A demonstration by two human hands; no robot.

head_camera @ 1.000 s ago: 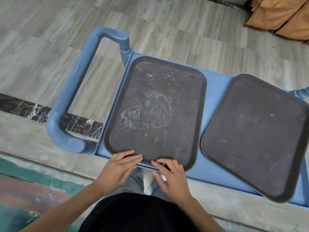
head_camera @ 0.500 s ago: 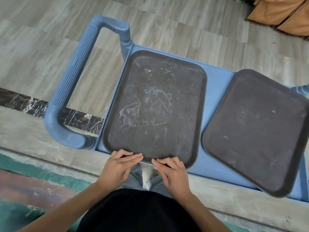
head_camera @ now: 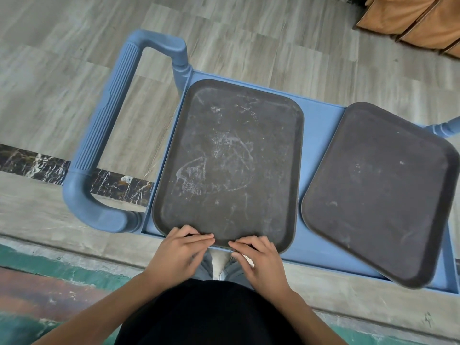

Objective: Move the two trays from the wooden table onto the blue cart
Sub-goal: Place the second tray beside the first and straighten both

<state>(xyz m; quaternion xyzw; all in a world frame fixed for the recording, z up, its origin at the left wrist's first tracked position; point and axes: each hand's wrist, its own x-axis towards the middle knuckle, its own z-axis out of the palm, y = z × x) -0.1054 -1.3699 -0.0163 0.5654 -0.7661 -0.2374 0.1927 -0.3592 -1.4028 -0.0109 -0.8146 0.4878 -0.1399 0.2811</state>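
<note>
From the head camera we look down on the blue cart [head_camera: 321, 135], and both trays are already lying on its top shelf. The scuffed tray [head_camera: 229, 160] sits flat at the left end, close to the ribbed push handle [head_camera: 109, 135]; the second tray [head_camera: 378, 190] lies skewed at the right end, its near corner seeming to ride over the cart's near rim and its far right corner reaching the far edge. Our left hand [head_camera: 179, 252] and right hand [head_camera: 261, 260] rest side by side on the near short edge of the scuffed tray, fingers curled over the rim and lightly pinching it, thumbs hidden, so we cannot tell how firm the hold is. We judge these trays to be stiff, light, moulded plastic with a matte, slightly grippy face; they should slide across the smooth shelf easily and will not flex or break. The raised rim is the natural place to take hold, best at two opposite edges or corners when turning one. The skewed tray probably wants squaring up. Little stands in the way: a strip of bare shelf separates the trays, and the handle posts bound each end. An orange-brown cushion [head_camera: 410, 18] lies well apart on the grey floor [head_camera: 62, 46].
</note>
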